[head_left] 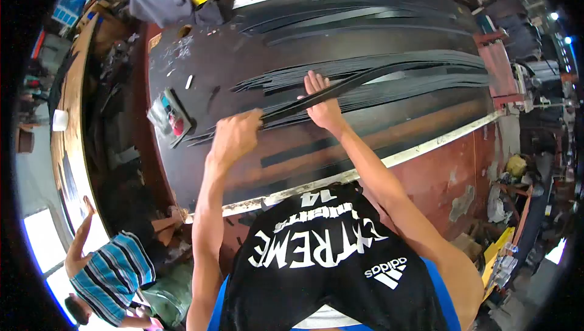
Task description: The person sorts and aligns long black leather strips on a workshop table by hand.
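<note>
My left hand (234,135) is closed around the near end of a long black strip (340,89), lifting it off a spread of similar black strips (401,69) on a dark worktable (243,63). My right hand (321,103) lies flat, fingers apart, under and against the same strip, pressing on the pile beneath. The lifted strip runs from my left fist up and right across the pile.
A tool with a red part (171,118) lies on the table's left. A second pile of strips (340,17) sits farther back. The table's pale front edge (426,145) is near my torso. A person in a striped shirt (109,273) crouches at lower left. Clutter stands at right.
</note>
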Tool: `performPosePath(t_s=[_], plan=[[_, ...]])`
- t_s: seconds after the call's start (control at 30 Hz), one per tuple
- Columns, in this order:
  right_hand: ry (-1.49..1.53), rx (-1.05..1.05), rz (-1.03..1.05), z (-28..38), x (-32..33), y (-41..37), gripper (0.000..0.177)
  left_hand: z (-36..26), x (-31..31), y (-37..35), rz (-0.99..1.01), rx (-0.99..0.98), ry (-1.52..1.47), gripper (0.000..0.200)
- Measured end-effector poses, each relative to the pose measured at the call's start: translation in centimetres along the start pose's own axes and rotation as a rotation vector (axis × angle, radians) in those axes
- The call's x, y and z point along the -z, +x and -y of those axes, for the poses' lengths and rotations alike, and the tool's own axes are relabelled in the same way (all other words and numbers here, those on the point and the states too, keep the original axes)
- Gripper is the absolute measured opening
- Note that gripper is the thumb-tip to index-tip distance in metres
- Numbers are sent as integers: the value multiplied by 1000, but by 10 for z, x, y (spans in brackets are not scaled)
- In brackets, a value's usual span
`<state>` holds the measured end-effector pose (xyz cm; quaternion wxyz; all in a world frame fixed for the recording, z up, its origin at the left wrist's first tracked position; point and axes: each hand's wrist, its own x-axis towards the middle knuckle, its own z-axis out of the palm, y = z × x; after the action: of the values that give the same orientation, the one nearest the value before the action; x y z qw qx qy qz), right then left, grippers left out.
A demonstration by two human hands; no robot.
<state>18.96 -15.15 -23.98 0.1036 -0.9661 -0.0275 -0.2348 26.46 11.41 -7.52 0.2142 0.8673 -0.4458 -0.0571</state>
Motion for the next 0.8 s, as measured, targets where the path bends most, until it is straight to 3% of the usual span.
performPosePath(t_s=[0.03,0.1,0.13,0.17,0.23,0.27,0.3,0.37,0.43,0.47,0.5,0.57,0.6,0.73,0.8], plan=[[-11,-9,-45,-2,-4,-2,68,-1,10,-4,49,64,13,22],[364,-456,99,1,20,-14,61,1,34,-17,95,134,40,20],[357,-662,64,-6,17,-27,55,-4,50,-20,132,196,23,20],[349,-668,56,-1,32,-25,55,1,56,-27,100,186,4,19],[421,-1134,-382,8,64,-17,56,5,67,-40,64,199,-4,21],[323,-1156,-362,4,76,-15,70,4,73,-45,53,218,-10,21],[314,-1164,-376,-2,84,-12,70,2,79,-50,44,233,-16,22],[18,-534,-344,-21,99,-5,78,0,89,-62,13,218,-15,20],[-68,-262,-109,-36,113,7,85,-2,99,-70,19,190,2,19],[-40,-211,-89,-47,106,5,71,-6,107,-74,16,171,26,19],[-52,-222,-97,-65,102,2,71,-9,114,-79,11,156,49,19],[-17,-140,101,-100,99,-2,56,-3,124,-96,-51,120,60,16],[9,-168,19,-111,112,0,48,-1,129,-106,-75,171,50,14],[-265,-206,14,-191,152,-19,47,43,148,-175,-30,442,19,16],[-400,-263,-13,-237,174,-32,33,53,157,-200,-3,556,-47,14]])
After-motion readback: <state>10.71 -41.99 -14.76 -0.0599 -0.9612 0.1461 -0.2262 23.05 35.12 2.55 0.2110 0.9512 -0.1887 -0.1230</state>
